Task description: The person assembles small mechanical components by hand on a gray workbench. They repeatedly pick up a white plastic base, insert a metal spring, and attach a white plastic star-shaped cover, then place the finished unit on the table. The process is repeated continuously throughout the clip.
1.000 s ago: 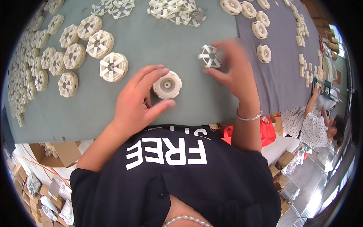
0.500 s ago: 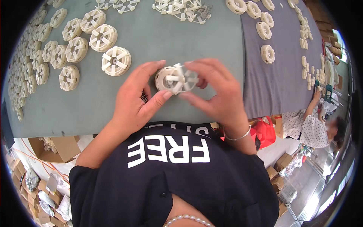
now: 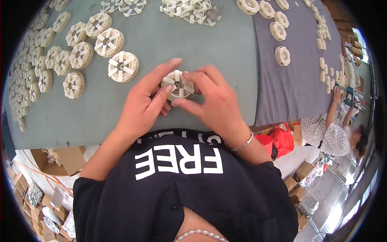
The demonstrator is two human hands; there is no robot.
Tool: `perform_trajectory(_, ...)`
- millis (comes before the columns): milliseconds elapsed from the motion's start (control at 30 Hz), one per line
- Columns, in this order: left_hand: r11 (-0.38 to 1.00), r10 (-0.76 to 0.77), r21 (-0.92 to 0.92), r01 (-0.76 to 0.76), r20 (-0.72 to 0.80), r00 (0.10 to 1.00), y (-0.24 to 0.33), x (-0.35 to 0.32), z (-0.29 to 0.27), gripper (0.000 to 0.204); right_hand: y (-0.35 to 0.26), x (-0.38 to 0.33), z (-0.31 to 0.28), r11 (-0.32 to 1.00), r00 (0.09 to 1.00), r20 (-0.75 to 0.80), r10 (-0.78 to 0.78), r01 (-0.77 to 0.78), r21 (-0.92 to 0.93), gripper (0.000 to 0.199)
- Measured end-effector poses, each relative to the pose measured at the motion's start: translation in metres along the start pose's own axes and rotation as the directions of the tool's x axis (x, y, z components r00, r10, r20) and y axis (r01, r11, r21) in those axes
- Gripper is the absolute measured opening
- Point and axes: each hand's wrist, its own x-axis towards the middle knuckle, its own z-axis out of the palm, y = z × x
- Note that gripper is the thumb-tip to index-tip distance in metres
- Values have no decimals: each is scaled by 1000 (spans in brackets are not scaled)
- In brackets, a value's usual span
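A cream round plastic housing with a spoked ring (image 3: 182, 91) on its top sits on the table in front of me. My left hand (image 3: 146, 101) is closed round its left side, with the thumb pressing on the spokes. On the opposite side, the thumb and index finger of my right hand (image 3: 215, 92) grip the rim of the spoked ring. My fingers hide parts of both pieces' edges. To the left stands a similar housing topped with spokes (image 3: 123, 66), touched by neither hand.
Many spoke-topped housings (image 3: 82, 55) cover the table's left side. Loose spoked rings (image 3: 175, 8) and a small heap of metal springs (image 3: 214, 14) lie at the far edge. Housings without spokes (image 3: 282, 56) stand on the grey cloth at right. A person (image 3: 336, 137) works beyond it.
My right hand has moved left and brought the spoked ring from beside the housing onto its top. My left thumb has come over the spokes. The springs seen by my left palm are now hidden.
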Motion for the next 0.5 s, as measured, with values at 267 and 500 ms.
perform_trajectory(267,999,-43,-8,44,38,998,-1,-1,-4,54,1,-1,-1,985,997,6,83,-83,150,56)
perform_trajectory(500,1000,4,11,-4,9,1000,-3,-1,-2,53,-7,-6,7,999,997,-72,32,-31,17,55)
